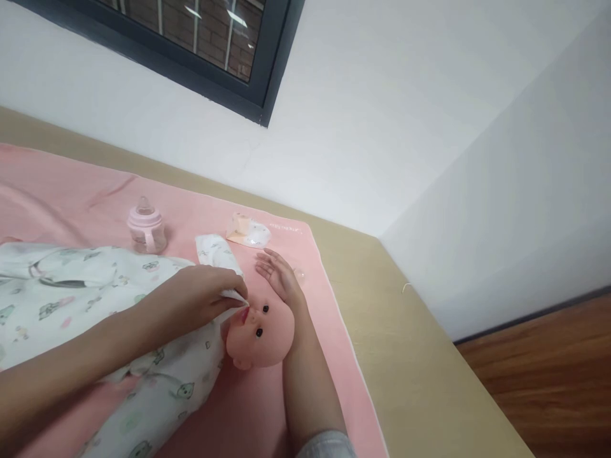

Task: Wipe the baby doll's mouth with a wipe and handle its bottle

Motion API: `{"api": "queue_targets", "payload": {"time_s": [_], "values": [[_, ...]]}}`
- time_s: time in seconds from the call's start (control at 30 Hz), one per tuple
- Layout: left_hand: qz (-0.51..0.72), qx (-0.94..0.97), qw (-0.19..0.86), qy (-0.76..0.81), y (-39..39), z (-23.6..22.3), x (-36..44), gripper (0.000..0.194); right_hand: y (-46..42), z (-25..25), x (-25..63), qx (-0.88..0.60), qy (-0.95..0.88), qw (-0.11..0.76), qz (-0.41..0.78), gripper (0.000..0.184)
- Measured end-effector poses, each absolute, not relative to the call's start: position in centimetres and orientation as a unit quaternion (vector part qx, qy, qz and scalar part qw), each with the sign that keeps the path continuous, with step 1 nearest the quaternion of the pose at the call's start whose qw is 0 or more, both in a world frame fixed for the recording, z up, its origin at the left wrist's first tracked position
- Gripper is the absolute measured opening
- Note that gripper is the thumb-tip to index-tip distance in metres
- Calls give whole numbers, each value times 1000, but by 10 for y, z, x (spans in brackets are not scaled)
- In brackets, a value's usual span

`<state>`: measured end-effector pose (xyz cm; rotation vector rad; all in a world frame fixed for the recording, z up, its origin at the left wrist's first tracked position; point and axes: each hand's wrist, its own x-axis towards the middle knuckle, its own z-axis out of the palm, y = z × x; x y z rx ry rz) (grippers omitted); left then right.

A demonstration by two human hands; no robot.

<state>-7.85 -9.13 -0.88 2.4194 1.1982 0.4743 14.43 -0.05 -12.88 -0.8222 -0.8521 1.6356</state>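
A baby doll [270, 331] lies on its back on a pink mat [248, 407], dressed in a white printed outfit [186, 375]. My left hand [210, 292] is closed in a pinch on a small white cloth [233, 295], its fingertips right at the doll's mouth. Most of that cloth is hidden by the fingers, and I cannot tell whether it is loose or part of the clothing. My right hand [277, 273] rests open beside the doll's head, fingers stretched out, with the forearm along the crown.
Beyond the doll stand a pink-lidded baby bottle [146, 228] and a small soft packet [248, 230]. A small clear object [299, 274] lies by my right wrist. The tan surface [405, 356] ends at white walls [382, 114] with a dark-framed window [265, 95].
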Motion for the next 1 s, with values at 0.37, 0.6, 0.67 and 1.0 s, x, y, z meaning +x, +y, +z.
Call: {"api": "queue_targets", "payload": {"time_s": [0.37, 0.6, 0.67, 1.0], "values": [[173, 875, 238, 385, -100, -17, -73, 15, 0, -129, 143, -350, -361, 531, 682, 30], [197, 865, 250, 388, -99, -19, -72, 18, 0, -130, 144, -347, -363, 529, 683, 30], [204, 866, 251, 382, -98, -20, -71, 20, 0, -130, 143, -349, -363, 528, 683, 30], [220, 861, 235, 393, -95, -20, -69, 21, 1, -130, 143, -350, -363, 527, 684, 32]]}}
